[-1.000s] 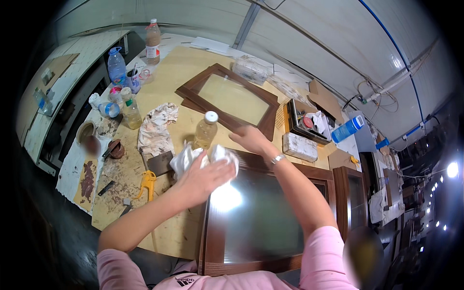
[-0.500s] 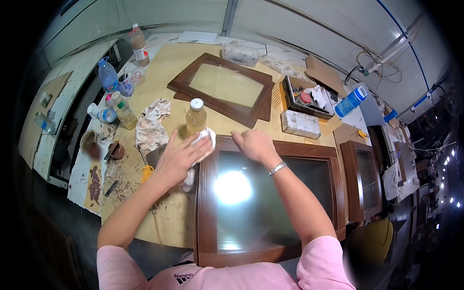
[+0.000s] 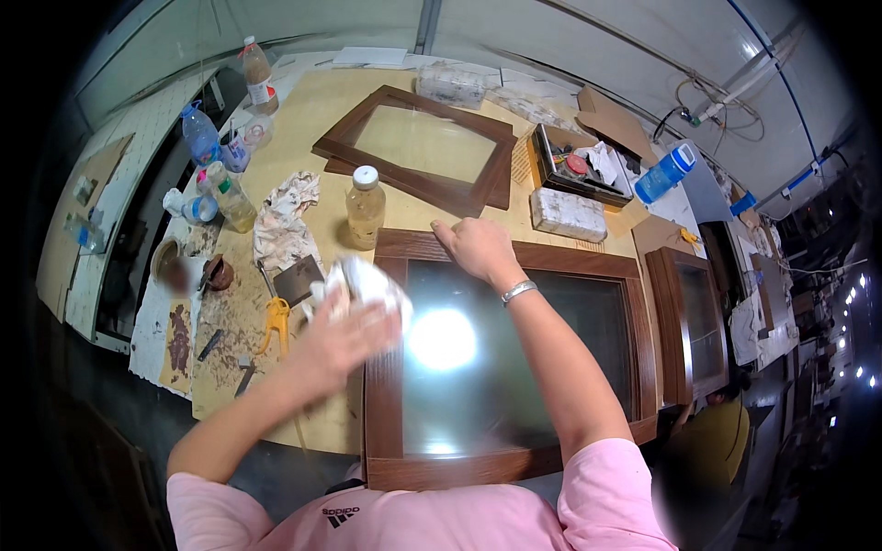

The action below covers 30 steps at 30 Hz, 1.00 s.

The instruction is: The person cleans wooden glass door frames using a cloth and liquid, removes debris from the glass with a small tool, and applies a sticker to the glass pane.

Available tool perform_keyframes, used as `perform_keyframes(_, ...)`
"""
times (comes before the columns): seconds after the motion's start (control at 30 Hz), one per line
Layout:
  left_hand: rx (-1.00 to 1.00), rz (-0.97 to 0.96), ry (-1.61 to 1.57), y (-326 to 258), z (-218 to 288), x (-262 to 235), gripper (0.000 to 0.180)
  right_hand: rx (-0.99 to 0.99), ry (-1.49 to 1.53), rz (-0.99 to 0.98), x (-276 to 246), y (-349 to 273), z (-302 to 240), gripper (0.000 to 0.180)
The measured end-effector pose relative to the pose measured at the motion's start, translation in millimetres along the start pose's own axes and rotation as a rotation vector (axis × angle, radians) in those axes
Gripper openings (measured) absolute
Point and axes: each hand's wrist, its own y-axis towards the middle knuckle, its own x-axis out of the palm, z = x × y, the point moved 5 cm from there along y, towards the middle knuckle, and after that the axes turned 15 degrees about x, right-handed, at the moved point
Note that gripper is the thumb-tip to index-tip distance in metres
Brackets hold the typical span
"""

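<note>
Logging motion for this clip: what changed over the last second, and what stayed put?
The left hand, clutching the white cloth, slid down the left rail of the glazed wooden frame, toward the person. The right hand shifted little, still pressed flat on the frame's top rail. The cloth stayed gripped throughout; the capped bottle and the empty frame behind did not move.

1. A tan workbench (image 3: 303, 119) filled the middle of the workshop.
2. Left of the workbench stood a pale tiled counter (image 3: 110, 202).
3. Beyond the workbench rose a grey-green wall (image 3: 570, 37) with cables.
4. Right of the workbench, small lights (image 3: 850, 294) dotted the darkness.
</note>
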Motion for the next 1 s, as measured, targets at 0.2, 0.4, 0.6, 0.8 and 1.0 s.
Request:
perform_keyframes(0.2,-0.177,0.124,0.178,10,-47,-3,0.066,0.017,0.005,-0.031,1,2,-7,0.066)
perform_keyframes(0.4,0.174,-0.081,-0.169,-31,74,-11,0.052,0.022,0.040,-0.028,2,0,-3,0.068)
perform_keyframes(0.6,-0.020,-0.085,0.006,-19,56,-19,0.053,0.041,0.001,-0.011,1,1,-2,0.068)
perform_keyframes(0.8,0.069,-0.082,-0.142,-41,109,-22,0.051,0.025,-0.021,0.008,3,3,-1,0.066)
perform_keyframes(1.0,-0.184,-0.008,-0.079,-95,109,-39,0.038,0.011,0.090,0.006,-3,-2,4,0.057)
